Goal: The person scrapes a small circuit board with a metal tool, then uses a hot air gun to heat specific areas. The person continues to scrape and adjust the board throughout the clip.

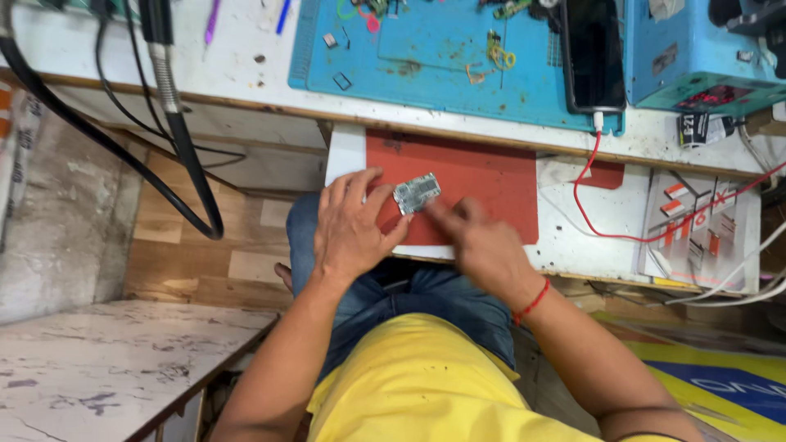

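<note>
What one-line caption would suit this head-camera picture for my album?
Left hand and right hand meet at a small circuit board on a red mat.

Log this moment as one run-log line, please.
left hand: holds circuit board | right hand: blurred, fingers at board | surface: red mat | nearby: phone on blue mat

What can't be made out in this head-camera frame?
- Right hand: motion-blurred, so fingertip contact with the small circuit board is unclear.
- Board components: too small to tell.
- Board's left edge: covered by left hand fingers.
- Phone and blue mat: cut off by top edge.
</note>
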